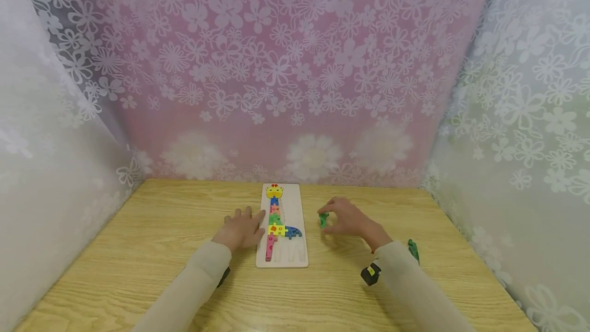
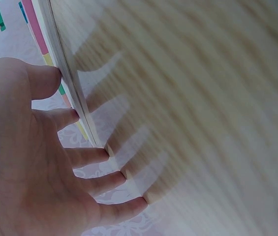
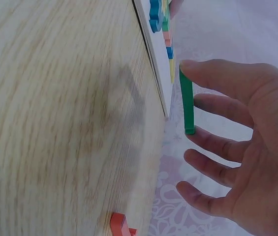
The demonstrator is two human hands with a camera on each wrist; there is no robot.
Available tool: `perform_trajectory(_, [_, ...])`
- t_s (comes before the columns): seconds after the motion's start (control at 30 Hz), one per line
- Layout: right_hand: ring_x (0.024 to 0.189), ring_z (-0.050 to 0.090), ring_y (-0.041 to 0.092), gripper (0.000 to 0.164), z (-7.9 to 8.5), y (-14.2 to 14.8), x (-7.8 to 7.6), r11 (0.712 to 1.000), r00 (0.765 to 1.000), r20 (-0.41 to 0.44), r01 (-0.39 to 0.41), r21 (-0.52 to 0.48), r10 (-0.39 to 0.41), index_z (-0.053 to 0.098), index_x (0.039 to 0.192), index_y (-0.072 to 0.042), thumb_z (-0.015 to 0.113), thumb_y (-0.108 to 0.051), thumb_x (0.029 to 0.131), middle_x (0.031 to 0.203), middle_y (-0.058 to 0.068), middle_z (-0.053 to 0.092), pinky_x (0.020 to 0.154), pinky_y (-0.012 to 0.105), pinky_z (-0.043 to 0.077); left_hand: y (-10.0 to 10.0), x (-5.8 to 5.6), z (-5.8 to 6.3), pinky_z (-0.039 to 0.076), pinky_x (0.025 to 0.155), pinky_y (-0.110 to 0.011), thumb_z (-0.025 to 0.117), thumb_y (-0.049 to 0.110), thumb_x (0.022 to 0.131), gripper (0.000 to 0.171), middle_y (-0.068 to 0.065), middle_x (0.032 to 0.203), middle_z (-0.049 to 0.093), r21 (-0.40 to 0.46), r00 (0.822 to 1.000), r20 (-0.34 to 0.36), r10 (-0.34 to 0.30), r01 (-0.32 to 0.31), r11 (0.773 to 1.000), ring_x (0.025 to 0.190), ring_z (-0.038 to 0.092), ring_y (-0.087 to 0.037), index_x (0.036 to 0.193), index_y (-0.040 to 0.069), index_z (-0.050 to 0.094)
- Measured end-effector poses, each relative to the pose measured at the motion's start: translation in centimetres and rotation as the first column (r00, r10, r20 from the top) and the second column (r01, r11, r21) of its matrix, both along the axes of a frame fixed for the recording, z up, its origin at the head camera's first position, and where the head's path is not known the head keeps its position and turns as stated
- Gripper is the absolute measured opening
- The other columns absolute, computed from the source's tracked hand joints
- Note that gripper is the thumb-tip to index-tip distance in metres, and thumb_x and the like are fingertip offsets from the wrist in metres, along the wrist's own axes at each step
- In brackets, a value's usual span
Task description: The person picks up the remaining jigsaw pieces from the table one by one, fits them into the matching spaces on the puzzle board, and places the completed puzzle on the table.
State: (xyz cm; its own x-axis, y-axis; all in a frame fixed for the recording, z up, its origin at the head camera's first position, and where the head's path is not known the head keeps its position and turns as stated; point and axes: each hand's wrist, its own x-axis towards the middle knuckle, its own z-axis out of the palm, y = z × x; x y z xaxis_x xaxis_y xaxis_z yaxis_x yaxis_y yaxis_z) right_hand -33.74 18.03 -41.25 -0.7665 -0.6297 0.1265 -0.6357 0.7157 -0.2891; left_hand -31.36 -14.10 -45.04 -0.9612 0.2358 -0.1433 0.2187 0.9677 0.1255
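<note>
A white giraffe puzzle board (image 1: 299, 209) lies in the middle of the wooden table, with coloured pieces filling the neck and body. My left hand (image 1: 249, 219) rests flat on the table, fingers spread, its thumb against the board's left edge (image 2: 67, 73). In the left wrist view the left hand (image 2: 94, 147) holds nothing. To the right of the board, my right hand (image 1: 334, 216) pinches a green puzzle piece (image 1: 323, 220) just above the table. The right wrist view shows the green piece (image 3: 188, 103) between the fingertips of the right hand (image 3: 193, 123), close to the board (image 3: 153, 49).
A second green piece (image 1: 413, 250) lies on the table by my right sleeve. A red piece (image 3: 120, 225) lies on the table near the right hand. Flowered curtains close in the table on three sides. Bare wood (image 1: 138, 250) stretches left of the board.
</note>
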Motion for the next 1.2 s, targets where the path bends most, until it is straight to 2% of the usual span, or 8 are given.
perform_trajectory(0.37, [0.114, 0.060, 0.038, 0.047, 0.6, -0.8, 0.9, 1.000, 0.999, 0.035, 0.008, 0.006, -0.009, 0.072, 0.128, -0.006, 0.083, -0.028, 0.088, 0.121, 0.013, 0.067, 0.096, 0.059, 0.052, 0.0, 0.0, 0.0, 0.032, 0.115, -0.074, 0.047, 0.046, 0.106, 0.062, -0.023, 0.165, 0.035, -0.005, 1.000, -0.004, 0.001, -0.001, 1.000, 0.150, 0.033, -0.053, 0.162, 0.023, 0.036])
perform_trajectory(1.2, [0.113, 0.058, 0.031, 0.049, 0.5, -3.4, 2.1, 0.999, 0.999, 0.045, 0.029, 0.040, -0.031, 0.073, 0.129, -0.013, 0.082, -0.037, 0.087, 0.126, 0.010, 0.067, 0.095, 0.056, 0.052, 0.1, 0.2, 0.3, 0.032, 0.116, -0.074, 0.046, 0.045, 0.106, 0.061, -0.023, 0.165, 0.035, -0.003, 1.000, 0.002, -0.002, 0.002, 1.000, 0.150, 0.033, -0.053, 0.162, 0.022, 0.036])
